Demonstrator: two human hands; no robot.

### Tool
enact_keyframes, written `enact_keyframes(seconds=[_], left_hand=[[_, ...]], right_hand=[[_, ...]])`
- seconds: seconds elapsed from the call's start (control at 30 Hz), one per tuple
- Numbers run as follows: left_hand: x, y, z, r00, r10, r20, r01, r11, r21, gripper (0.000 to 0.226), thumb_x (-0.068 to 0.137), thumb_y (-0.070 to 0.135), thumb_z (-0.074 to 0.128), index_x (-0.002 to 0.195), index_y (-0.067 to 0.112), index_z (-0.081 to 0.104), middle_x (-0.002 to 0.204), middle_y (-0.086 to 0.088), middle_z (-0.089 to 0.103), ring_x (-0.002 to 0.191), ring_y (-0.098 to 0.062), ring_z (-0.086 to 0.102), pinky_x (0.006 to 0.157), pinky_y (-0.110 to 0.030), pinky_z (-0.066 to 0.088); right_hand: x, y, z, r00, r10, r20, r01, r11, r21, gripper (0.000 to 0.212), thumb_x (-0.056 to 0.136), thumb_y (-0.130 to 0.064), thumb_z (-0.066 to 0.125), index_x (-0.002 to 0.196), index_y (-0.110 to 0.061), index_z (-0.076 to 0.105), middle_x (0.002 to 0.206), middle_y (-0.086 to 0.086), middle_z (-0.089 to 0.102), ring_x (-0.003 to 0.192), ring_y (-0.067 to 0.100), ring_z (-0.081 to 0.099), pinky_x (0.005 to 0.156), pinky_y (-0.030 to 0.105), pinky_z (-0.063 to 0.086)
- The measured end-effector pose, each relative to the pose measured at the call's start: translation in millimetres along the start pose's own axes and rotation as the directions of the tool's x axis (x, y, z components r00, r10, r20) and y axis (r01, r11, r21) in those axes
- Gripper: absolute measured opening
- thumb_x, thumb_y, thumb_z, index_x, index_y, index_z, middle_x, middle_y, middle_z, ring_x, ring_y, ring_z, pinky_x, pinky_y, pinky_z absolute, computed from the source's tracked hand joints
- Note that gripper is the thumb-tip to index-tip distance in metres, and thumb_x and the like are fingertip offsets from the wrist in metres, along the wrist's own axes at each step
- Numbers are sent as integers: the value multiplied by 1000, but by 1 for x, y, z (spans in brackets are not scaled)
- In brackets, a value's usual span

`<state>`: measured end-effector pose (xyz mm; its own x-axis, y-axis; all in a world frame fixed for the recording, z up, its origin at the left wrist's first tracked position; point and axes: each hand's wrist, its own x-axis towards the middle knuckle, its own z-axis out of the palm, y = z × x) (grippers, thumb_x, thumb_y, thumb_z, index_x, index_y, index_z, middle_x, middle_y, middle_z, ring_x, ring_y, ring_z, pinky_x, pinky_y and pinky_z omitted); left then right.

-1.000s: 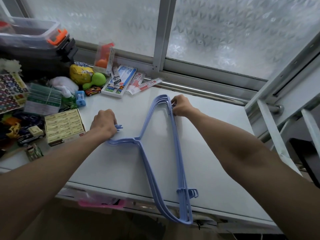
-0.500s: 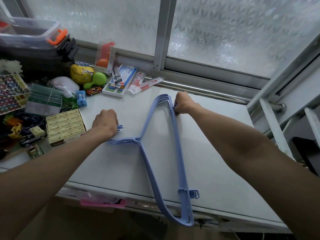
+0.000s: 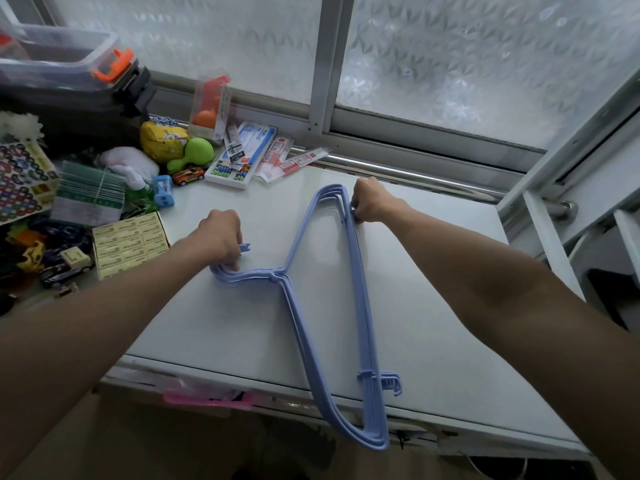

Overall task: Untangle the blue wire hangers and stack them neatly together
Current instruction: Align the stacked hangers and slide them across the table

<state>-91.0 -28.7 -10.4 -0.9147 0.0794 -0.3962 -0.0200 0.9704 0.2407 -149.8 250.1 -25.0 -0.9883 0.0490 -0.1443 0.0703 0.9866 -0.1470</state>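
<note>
Several blue wire hangers (image 3: 360, 306) lie stacked flat on the white table (image 3: 450, 341), their wires nearly lined up. One corner points to the window and the other overhangs the table's front edge. My left hand (image 3: 221, 239) is closed around the bunched hooks at the left. My right hand (image 3: 370, 202) pinches the stack's straight bar just below the far corner. Small clip loops stick out of the bar near the front edge.
Clutter fills the left side: a yellow box (image 3: 130, 242), a green packet stack (image 3: 90, 199), toy cars (image 3: 188, 175), a blue sharpener (image 3: 162, 190), a sticker sheet (image 3: 20, 181), stationery packs (image 3: 249, 150), a black bin under a clear lidded box (image 3: 65, 60). White frame rails (image 3: 554, 244) stand at right.
Both hands stay on the hangers. The right hand has slid a little toward the far corner, and the wires sit slightly closer together.
</note>
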Motion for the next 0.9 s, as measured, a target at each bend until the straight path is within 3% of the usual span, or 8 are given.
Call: enact_keyframes(seconds=[0.1, 0.23, 0.33, 0.43, 0.5, 0.57, 0.7, 0.9], left_hand=[[1, -3, -13, 994, 9, 109, -4, 999, -44, 34, 67, 18, 86, 97, 7, 78, 86, -8, 74, 74, -20, 63, 64, -26, 54], [3, -7, -12, 999, 27, 39, -25, 998, -54, 33, 72, 21, 83, 100, 6, 79, 86, -9, 74, 79, -20, 61, 67, -25, 49], [4, -7, -12, 999, 6, 36, -4, 999, -51, 36, 71, 26, 85, 99, 6, 78, 89, -12, 75, 79, -22, 63, 70, -29, 53], [7, -1, -10, 1000, 3, 10, -3, 1000, -16, 41, 68, 27, 87, 100, 4, 76, 95, -15, 73, 89, -26, 67, 76, -32, 56], [6, 5, -5, 1000, -10, -10, 11, 1000, 14, 43, 68, 24, 87, 103, 4, 72, 101, -16, 71, 96, -29, 67, 79, -33, 56], [6, 6, -1, 1000, -22, -21, 23, 999, 26, 43, 68, 19, 87, 105, 4, 71, 105, -17, 69, 97, -31, 67, 79, -34, 55], [7, 1, 4, 998, -29, -54, 29, 1000, 4, 34, 72, 7, 81, 104, 4, 70, 109, -19, 66, 97, -34, 65, 72, -32, 52], [11, -1, 3, 993, 1, -117, 0, 1000, 11, 26, 76, 1, 71, 102, 5, 71, 109, -21, 64, 99, -36, 63, 77, -36, 55]], right_hand=[[-2, 0, -1, 1000, 11, 28, -11, 1000, 14, 39, 73, 2, 67, 55, -16, 37, 64, 0, 34, 69, 24, 44, 55, 29, 35], [-4, -4, -6, 997, 29, 66, -29, 1000, 6, 32, 71, -4, 69, 61, -16, 41, 69, -1, 40, 68, 23, 46, 54, 27, 36], [-2, -7, -7, 997, 51, 50, -53, 998, 42, 28, 75, -3, 61, 58, -13, 42, 66, 1, 39, 72, 25, 48, 56, 27, 35], [-3, -6, -8, 995, 92, 46, -94, 994, 54, 19, 75, -5, 67, 69, -12, 51, 72, 1, 46, 79, 26, 54, 63, 30, 40], [-2, -3, -5, 992, 112, 53, -115, 992, 55, 18, 75, -4, 69, 72, -11, 53, 73, 2, 47, 81, 26, 54, 64, 30, 41], [-5, -3, -3, 993, 112, 47, -114, 992, 53, 24, 74, -1, 68, 63, -10, 49, 68, 3, 46, 78, 26, 54, 62, 31, 42], [-8, -5, 0, 995, 88, 41, -91, 994, 65, 29, 77, 3, 61, 58, -10, 43, 67, 6, 44, 74, 28, 52, 61, 30, 40], [-8, -8, 1, 998, 58, 3, -58, 995, 81, 33, 79, 2, 58, 60, -14, 37, 82, 11, 45, 77, 29, 49, 64, 32, 38]])
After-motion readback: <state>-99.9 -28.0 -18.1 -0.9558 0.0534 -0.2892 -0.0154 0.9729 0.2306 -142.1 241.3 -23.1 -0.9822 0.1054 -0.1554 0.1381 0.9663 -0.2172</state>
